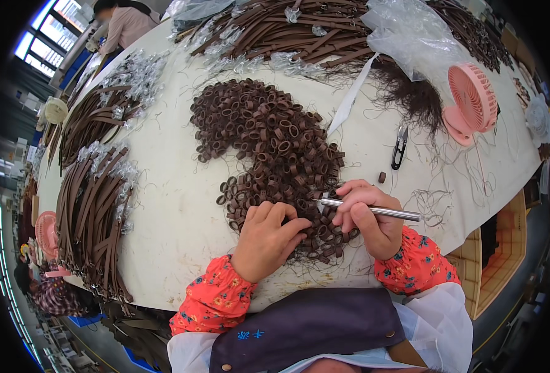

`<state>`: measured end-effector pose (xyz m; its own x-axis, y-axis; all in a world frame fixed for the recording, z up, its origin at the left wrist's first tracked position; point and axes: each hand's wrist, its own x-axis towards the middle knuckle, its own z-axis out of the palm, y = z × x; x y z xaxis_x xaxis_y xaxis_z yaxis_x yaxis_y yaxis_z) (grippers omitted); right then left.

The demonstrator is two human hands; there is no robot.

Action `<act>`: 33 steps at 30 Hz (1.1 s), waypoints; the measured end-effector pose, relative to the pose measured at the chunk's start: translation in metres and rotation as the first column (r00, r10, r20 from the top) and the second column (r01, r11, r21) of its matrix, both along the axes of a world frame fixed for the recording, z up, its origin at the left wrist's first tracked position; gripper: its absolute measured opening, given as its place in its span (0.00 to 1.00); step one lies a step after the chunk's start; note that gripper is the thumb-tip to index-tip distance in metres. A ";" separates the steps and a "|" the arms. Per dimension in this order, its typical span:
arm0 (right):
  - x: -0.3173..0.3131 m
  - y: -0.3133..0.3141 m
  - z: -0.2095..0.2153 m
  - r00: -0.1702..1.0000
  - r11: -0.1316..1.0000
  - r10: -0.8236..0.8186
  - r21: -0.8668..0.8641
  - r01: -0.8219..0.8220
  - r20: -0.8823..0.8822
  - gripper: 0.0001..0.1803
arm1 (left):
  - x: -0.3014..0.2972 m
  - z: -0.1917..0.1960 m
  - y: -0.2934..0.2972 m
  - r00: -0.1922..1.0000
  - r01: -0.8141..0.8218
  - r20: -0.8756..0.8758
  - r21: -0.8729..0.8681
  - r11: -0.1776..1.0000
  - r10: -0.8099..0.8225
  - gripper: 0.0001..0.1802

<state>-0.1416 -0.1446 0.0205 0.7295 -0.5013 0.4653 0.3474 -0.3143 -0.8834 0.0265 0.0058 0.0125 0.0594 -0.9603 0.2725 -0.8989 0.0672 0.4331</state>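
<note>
A big pile of small brown strap loops [268, 127] covers the middle of the white table. My left hand [262, 241] rests at the near part of this pile, thumb and fingers pinched together; whatever lies between the fingertips is hidden. In my right hand [374, 221] is a slim silver metal-handled tool [399, 214], gripped like a pen. Its narrow tip points left over the loops, close to the left hand's fingers. One single brown loop [382, 177] lies apart, just beyond the right hand.
Black thread snips [400, 149] and a pink fan [472, 99] stand to the right, near loose threads. Bundles of brown straps [91, 217] line the left side; more straps [300, 28] and clear plastic [414, 34] lie at the back. Another person [126, 28] is far left.
</note>
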 end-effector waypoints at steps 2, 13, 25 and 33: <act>0.000 0.000 -0.001 1.000 1.000 0.006 0.000 -0.006 0.007 0.09 | -0.002 0.000 0.000 0.999 -0.006 0.033 -0.002 1.000 0.006 0.15; 0.000 0.001 -0.003 1.000 0.999 0.016 0.037 -0.017 0.014 0.09 | -0.008 -0.009 0.001 0.980 0.010 0.200 -0.075 0.997 0.005 0.16; -0.003 0.001 -0.003 1.000 0.999 0.026 0.040 -0.025 -0.015 0.07 | -0.005 -0.001 -0.002 0.961 -0.038 -0.276 -0.091 0.995 0.012 0.13; 0.012 0.010 0.001 0.994 0.962 0.091 -0.253 -0.105 -0.069 0.16 | -0.013 -0.009 0.013 0.661 -0.089 -0.739 0.097 0.991 0.131 0.12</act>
<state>-0.1298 -0.1350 0.0214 0.7976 -0.2958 0.5257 0.3402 -0.4991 -0.7970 0.0139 0.0190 0.0030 0.3275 -0.9438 0.0451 -0.2777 -0.0506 0.9593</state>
